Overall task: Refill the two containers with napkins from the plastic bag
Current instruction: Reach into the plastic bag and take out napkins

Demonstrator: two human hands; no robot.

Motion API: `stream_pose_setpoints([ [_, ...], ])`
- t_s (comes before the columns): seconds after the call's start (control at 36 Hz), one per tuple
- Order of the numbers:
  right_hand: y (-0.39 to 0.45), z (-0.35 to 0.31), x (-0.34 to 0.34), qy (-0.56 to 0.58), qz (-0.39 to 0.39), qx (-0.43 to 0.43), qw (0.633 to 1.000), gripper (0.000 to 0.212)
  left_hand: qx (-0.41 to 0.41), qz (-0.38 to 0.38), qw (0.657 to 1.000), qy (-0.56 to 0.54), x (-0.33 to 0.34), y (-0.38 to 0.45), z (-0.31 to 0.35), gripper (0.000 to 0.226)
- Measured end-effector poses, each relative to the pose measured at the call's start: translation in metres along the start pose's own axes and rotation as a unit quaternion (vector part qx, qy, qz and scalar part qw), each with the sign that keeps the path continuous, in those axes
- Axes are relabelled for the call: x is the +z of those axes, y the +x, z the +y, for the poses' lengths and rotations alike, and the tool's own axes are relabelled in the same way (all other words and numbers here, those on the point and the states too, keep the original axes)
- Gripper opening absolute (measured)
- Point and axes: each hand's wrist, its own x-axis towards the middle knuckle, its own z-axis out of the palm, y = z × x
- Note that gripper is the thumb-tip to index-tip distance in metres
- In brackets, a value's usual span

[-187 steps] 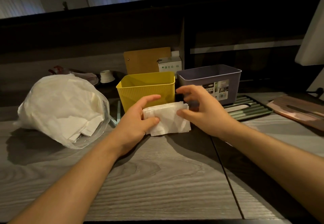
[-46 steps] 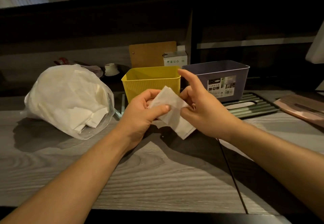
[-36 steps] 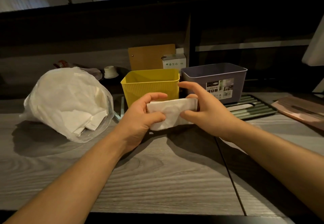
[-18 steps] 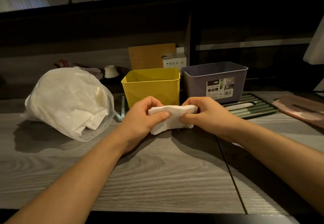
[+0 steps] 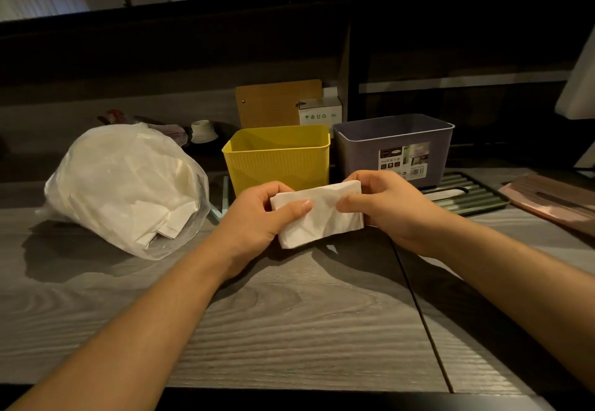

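Observation:
A folded white napkin (image 5: 322, 214) is held between both hands just above the grey wooden table (image 5: 289, 320). My left hand (image 5: 257, 217) grips its left end, thumb on top. My right hand (image 5: 386, 204) grips its right end. Right behind them stands a yellow ribbed container (image 5: 280, 156), and a grey-purple container (image 5: 396, 146) with a label sits to its right. Both look empty as far as I see inside. A clear plastic bag (image 5: 128, 185) full of white napkins lies on the table to the left.
A green ribbed tray (image 5: 467, 195) lies under and right of the grey container, a pink board (image 5: 553, 201) at far right. Behind the containers stand a brown clipboard (image 5: 277, 104) and a small white box (image 5: 318, 114). A dark wall rises at the back.
The napkin was held up unfolded and angled, then folded into a flat strip and lowered towards the table. My right index finger, first stretched out, has curled onto the napkin.

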Motion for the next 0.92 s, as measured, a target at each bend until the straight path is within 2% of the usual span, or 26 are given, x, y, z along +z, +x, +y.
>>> stream_pose_setpoints([
  [0.06,0.0006,0.0002,0.0005,0.051,-0.009,0.016,0.999,0.011,-0.003,-0.006,0.999,-0.038,-0.0006,-0.0010,0.0015,0.030],
  [0.19,0.0002,0.0006,0.0028,0.138,-0.027,0.030,0.990,0.015,-0.014,-0.016,0.993,-0.114,0.0000,-0.0005,0.0020,0.031],
  [0.36,0.0019,0.0006,0.0002,0.174,-0.019,0.035,0.984,0.019,-0.025,-0.033,0.991,-0.130,0.0003,0.0002,-0.0001,0.037],
  [0.44,0.0016,0.0018,0.0002,0.174,-0.035,0.051,0.983,0.019,-0.024,-0.030,0.992,-0.123,0.0000,0.0011,-0.0004,0.031],
  [0.53,0.0015,0.0023,0.0008,0.155,-0.036,0.059,0.985,0.022,-0.016,-0.004,0.992,-0.123,0.0000,0.0027,-0.0013,0.030],
  [0.64,0.0018,-0.0002,-0.0004,0.146,-0.016,0.052,0.988,0.029,-0.010,0.020,0.994,-0.105,0.0011,0.0021,-0.0008,0.040],
  [0.78,0.0012,-0.0018,-0.0013,0.222,0.002,0.045,0.974,0.023,-0.011,0.025,0.994,-0.103,0.0015,0.0003,0.0012,0.045],
  [0.92,-0.0028,-0.0058,0.0016,0.322,-0.087,0.092,0.938,0.033,0.006,0.044,0.985,-0.167,0.0032,0.0021,0.0021,0.032],
])
